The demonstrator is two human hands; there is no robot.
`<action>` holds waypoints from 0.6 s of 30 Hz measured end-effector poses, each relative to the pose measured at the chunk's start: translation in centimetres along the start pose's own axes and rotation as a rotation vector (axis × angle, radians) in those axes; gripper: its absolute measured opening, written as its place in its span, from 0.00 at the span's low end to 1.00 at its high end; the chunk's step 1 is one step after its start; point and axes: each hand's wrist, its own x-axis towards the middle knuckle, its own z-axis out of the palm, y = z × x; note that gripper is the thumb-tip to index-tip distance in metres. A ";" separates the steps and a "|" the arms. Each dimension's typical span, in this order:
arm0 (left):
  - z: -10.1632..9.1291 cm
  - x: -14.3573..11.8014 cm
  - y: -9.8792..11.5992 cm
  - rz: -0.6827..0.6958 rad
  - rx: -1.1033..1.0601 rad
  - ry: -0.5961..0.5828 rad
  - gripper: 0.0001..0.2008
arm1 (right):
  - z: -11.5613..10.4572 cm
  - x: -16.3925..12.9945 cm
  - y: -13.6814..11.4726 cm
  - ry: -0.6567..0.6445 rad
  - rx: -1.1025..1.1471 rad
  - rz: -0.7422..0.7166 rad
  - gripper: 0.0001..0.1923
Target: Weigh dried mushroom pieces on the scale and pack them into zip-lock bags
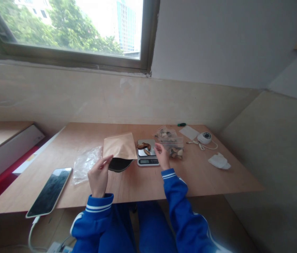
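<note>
My left hand (pixel 99 176) pinches the near edge of a kraft paper bag (pixel 119 147), which lies with its dark mouth gaping toward me. Just right of the bag is a small kitchen scale (pixel 140 162) with a display at the front. Several brown, curved dried slices (pixel 146 146) rest on its plate. My right hand (pixel 162 154) is at the right side of the plate, fingers closed together; what they hold, if anything, is too small to make out. Beside that hand lie clear zip bags (pixel 176 151) with more dried pieces.
A crumpled clear plastic bag (pixel 85 164) and a charging phone (pixel 50 192) lie at the left. Toward the right are a white round device (pixel 204 137) with its cable, a crumpled tissue (pixel 219 161), a white sheet (pixel 189 132) and a green-handled tool (pixel 182 124).
</note>
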 end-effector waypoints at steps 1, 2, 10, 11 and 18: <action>0.0 0.0 0.0 -0.001 0.000 0.002 0.10 | 0.0 -0.3 -0.2 -0.006 -0.025 -0.026 0.15; 0.1 0.1 -0.1 -0.003 0.002 0.004 0.09 | -0.1 -0.9 -0.7 0.001 -0.043 -0.061 0.15; 2.6 -1.1 0.4 0.006 0.054 -0.016 0.09 | 1.8 -8.9 -8.7 -0.389 0.030 -0.338 0.19; 2.9 -1.4 0.5 0.006 0.086 -0.002 0.09 | 2.6 -9.2 -9.3 -0.477 -0.014 -0.347 0.21; 2.9 -3.8 0.4 0.144 0.240 0.136 0.10 | 9.9 -6.0 -10.0 -0.736 -0.407 -0.204 0.21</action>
